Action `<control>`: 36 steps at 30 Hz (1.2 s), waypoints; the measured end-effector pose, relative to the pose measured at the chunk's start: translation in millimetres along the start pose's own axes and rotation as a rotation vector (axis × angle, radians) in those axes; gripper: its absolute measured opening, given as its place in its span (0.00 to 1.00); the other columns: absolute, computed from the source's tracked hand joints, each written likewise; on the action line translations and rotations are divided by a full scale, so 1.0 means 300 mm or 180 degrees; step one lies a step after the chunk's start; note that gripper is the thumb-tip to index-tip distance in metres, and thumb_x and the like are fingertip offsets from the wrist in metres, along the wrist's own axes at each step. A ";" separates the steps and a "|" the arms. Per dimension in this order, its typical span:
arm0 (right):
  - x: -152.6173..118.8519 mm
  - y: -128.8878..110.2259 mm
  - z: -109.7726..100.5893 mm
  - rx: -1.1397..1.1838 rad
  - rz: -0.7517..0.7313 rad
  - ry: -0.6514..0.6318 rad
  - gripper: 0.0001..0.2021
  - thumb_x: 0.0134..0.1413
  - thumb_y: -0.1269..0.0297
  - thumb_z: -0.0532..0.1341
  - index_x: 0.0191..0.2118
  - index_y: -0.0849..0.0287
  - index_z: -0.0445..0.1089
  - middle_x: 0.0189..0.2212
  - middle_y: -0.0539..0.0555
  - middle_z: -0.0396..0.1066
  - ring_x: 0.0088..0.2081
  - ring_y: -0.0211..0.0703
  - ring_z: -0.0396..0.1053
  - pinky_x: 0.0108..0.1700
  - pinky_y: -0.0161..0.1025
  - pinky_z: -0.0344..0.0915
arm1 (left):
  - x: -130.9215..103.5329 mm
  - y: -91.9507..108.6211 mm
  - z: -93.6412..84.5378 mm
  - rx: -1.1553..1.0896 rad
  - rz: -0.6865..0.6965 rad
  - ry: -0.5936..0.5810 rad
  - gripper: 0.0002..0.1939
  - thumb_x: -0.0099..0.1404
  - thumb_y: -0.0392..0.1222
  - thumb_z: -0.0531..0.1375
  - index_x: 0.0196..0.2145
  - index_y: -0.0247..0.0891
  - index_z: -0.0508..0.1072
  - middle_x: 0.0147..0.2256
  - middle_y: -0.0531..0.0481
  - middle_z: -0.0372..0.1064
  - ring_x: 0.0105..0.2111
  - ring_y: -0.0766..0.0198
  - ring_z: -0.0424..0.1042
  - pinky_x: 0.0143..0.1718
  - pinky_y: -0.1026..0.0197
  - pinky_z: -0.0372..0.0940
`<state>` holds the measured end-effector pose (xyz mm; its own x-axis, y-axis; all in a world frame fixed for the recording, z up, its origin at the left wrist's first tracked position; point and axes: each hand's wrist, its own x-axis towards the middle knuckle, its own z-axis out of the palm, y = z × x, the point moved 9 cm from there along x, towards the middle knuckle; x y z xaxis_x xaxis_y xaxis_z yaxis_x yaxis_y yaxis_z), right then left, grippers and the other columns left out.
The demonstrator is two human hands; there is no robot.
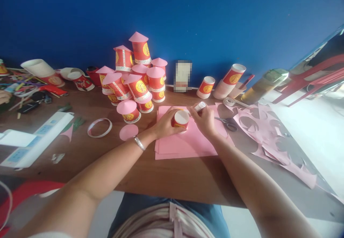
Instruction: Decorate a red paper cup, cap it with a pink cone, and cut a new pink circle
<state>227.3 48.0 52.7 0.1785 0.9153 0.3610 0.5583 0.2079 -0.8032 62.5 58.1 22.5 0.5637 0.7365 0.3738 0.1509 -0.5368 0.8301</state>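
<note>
My left hand (168, 123) is wrapped round a red paper cup (180, 125), held upside down with its white base facing up. In my right hand (204, 120), just to the right of the cup, is a short white tube (200, 106) that looks like a glue stick; its lower end is hidden by the fingers. Both hands are over a stack of pink paper sheets (185, 146). A pink paper disc (129, 132) lies on the table left of my left hand. Scissors (228, 123) rest at the right of the sheets, beyond my right hand.
Red cups with pink cone roofs (138, 87) are grouped at back left. A red cup (206, 87), stacked cups (231, 80), a tape roll (229, 102) and a bottle (264, 84) stand at back right. Pink scraps (268, 134) lie right; a power strip (37, 137) lies left.
</note>
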 end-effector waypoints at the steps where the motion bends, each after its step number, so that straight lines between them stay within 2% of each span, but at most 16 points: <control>1: 0.002 0.009 0.000 -0.0016 0.0038 0.0006 0.20 0.58 0.45 0.65 0.26 0.52 0.61 0.20 0.48 0.68 0.23 0.41 0.64 0.28 0.39 0.60 | 0.000 0.004 -0.001 -0.0043 0.0019 -0.0007 0.32 0.57 0.45 0.74 0.56 0.41 0.71 0.58 0.37 0.68 0.62 0.44 0.67 0.66 0.39 0.62; 7: 0.023 0.054 -0.021 0.0377 0.0270 0.0146 0.24 0.59 0.41 0.65 0.24 0.51 0.59 0.15 0.45 0.62 0.20 0.38 0.59 0.24 0.38 0.57 | -0.004 -0.004 0.001 -0.0570 -0.0231 -0.0216 0.36 0.60 0.43 0.71 0.63 0.39 0.64 0.60 0.37 0.69 0.62 0.44 0.69 0.66 0.41 0.63; 11: 0.028 0.064 -0.007 0.0649 0.0297 0.0005 0.27 0.58 0.37 0.65 0.23 0.52 0.60 0.13 0.45 0.61 0.18 0.37 0.59 0.23 0.37 0.57 | -0.007 -0.003 0.012 -0.0599 -0.0223 -0.0356 0.36 0.59 0.42 0.70 0.62 0.39 0.64 0.59 0.38 0.70 0.62 0.44 0.70 0.65 0.42 0.64; 16: 0.023 0.074 0.030 0.0936 0.0292 -0.0249 0.27 0.57 0.34 0.65 0.25 0.53 0.63 0.15 0.45 0.63 0.18 0.37 0.61 0.23 0.36 0.59 | -0.003 -0.014 0.010 -0.0451 -0.0278 -0.0195 0.36 0.56 0.48 0.75 0.58 0.39 0.67 0.56 0.38 0.71 0.56 0.45 0.73 0.60 0.42 0.68; 21: 0.017 0.048 0.024 0.1226 0.0212 -0.0226 0.26 0.58 0.35 0.65 0.27 0.53 0.63 0.15 0.44 0.62 0.18 0.36 0.60 0.23 0.36 0.58 | -0.001 -0.009 0.008 -0.0424 -0.0401 -0.0141 0.32 0.57 0.46 0.74 0.56 0.38 0.68 0.54 0.40 0.72 0.53 0.48 0.74 0.57 0.44 0.68; 25: 0.000 0.002 0.009 0.1000 0.0037 -0.0127 0.23 0.58 0.39 0.66 0.30 0.54 0.65 0.17 0.44 0.64 0.18 0.36 0.60 0.23 0.37 0.58 | -0.001 -0.006 0.003 -0.0308 -0.0430 -0.0066 0.32 0.57 0.45 0.73 0.55 0.38 0.68 0.54 0.39 0.72 0.54 0.47 0.73 0.58 0.44 0.67; 29: -0.015 -0.036 0.009 0.0568 -0.0139 -0.0147 0.20 0.60 0.44 0.66 0.29 0.54 0.65 0.20 0.46 0.67 0.22 0.38 0.65 0.28 0.38 0.61 | 0.000 -0.002 0.004 -0.0305 -0.0355 -0.0057 0.32 0.57 0.45 0.73 0.56 0.39 0.68 0.57 0.39 0.71 0.57 0.46 0.72 0.61 0.42 0.65; 36: -0.008 -0.022 0.005 0.0293 -0.0063 -0.0113 0.20 0.60 0.46 0.65 0.26 0.52 0.63 0.19 0.47 0.67 0.24 0.41 0.66 0.29 0.39 0.60 | 0.000 -0.003 0.003 -0.0198 -0.0377 -0.0063 0.32 0.57 0.45 0.73 0.56 0.39 0.68 0.55 0.40 0.72 0.55 0.47 0.73 0.59 0.43 0.67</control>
<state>221.8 44.9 56.4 0.1382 0.9220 0.3615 0.4842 0.2555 -0.8368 62.9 58.2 21.3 0.5608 0.7847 0.2640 0.1670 -0.4195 0.8923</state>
